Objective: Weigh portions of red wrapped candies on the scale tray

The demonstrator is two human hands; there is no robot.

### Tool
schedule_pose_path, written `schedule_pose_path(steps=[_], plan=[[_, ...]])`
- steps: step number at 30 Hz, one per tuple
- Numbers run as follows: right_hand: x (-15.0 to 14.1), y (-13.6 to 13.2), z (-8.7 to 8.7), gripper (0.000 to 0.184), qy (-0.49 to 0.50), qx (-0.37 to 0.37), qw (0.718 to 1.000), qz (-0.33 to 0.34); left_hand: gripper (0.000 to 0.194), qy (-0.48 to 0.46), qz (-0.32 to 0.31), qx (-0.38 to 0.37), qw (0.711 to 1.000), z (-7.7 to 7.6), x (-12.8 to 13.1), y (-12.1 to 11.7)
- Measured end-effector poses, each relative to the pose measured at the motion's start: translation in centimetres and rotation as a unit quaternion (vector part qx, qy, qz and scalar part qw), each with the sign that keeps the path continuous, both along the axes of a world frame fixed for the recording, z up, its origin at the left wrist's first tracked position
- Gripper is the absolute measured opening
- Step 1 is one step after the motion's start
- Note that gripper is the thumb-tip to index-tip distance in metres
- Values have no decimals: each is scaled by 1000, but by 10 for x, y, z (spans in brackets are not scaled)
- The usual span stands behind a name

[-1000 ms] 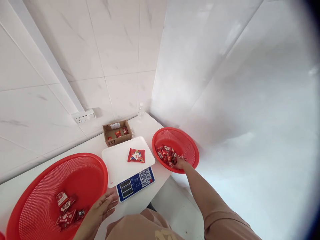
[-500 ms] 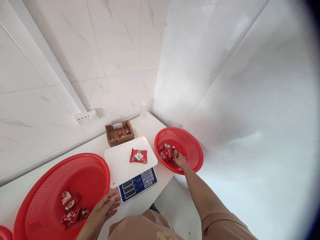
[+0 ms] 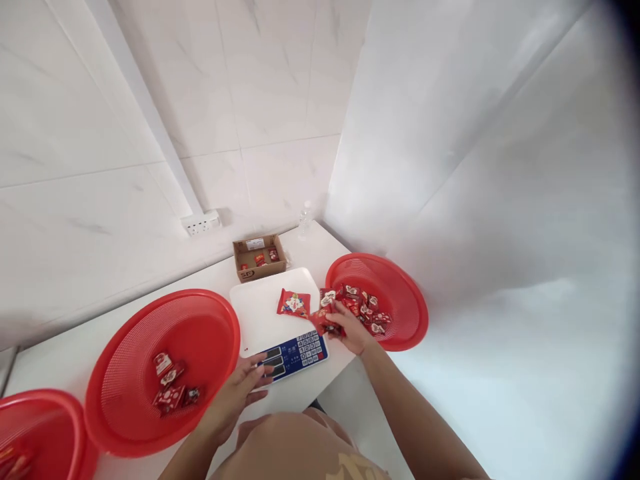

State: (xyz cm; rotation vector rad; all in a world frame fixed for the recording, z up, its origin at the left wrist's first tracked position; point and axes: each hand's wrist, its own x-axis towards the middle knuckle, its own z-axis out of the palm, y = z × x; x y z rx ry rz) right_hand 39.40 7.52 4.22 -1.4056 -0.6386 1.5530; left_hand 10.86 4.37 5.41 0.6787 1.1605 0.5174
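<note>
My right hand (image 3: 349,327) is closed around several red candy packets (image 3: 326,317), held between the scale and the right red basket (image 3: 413,293). More red packets (image 3: 367,307) lie inside that basket. On the white pan of the weighing scale (image 3: 260,310) rests one larger red candy bag (image 3: 294,303), close to the packets in my right hand. My left hand (image 3: 240,393) holds nothing, its fingers apart, in front of the scale's blue keypad panel (image 3: 295,355). To its left, a large red basket (image 3: 130,353) holds several red packets (image 3: 170,390).
A small cardboard box (image 3: 260,272) with a few red packets stands behind the scale. A clear plastic bottle (image 3: 305,223) is near the back corner. Another red basket (image 3: 65,413) sits at the far left. Wall sockets (image 3: 201,223) are above the table.
My right hand has lifted out of the right basket with red packets and moved left toward the scale. My left hand stays open near the scale's front. The view has shifted left.
</note>
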Motion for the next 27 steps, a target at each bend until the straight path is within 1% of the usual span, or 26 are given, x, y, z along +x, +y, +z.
schedule_pose_path(steps=[2, 5, 7, 9, 12, 15, 19, 22, 24, 27], plan=[[-38, -5, 1, 44, 38, 8, 996, 77, 74, -22, 10, 7, 1000, 6, 9, 2], [-86, -13, 1, 43, 73, 14, 981, 177, 80, -67, 16, 1, 998, 11, 17, 3], [-106, -18, -1, 44, 81, 12, 974, 211, 81, -81, 14, -9, 997, 11, 18, 3], [-117, -21, -4, 49, 81, 2, 972, 219, 77, -77, 11, -16, 997, 9, 17, 1], [-119, -23, -12, 53, 77, -16, 976, 205, 70, -66, 12, -22, 998, 4, 13, -2], [-116, -17, -22, 50, 64, -33, 985, 154, 65, -38, 39, -31, 998, -2, 10, -2], [-114, 3, -31, 40, 65, -58, 992, 88, 47, -23, 90, -42, 995, -8, 5, 4], [-113, 19, -32, 35, 88, -49, 993, 60, 37, -31, 115, -51, 992, -8, 1, 7], [-113, 24, -34, 41, 95, -41, 994, 44, 35, -38, 121, -54, 990, -7, -1, 7], [-113, 24, -40, 57, 79, -44, 996, 27, 37, -47, 123, -54, 990, -8, -6, 4]])
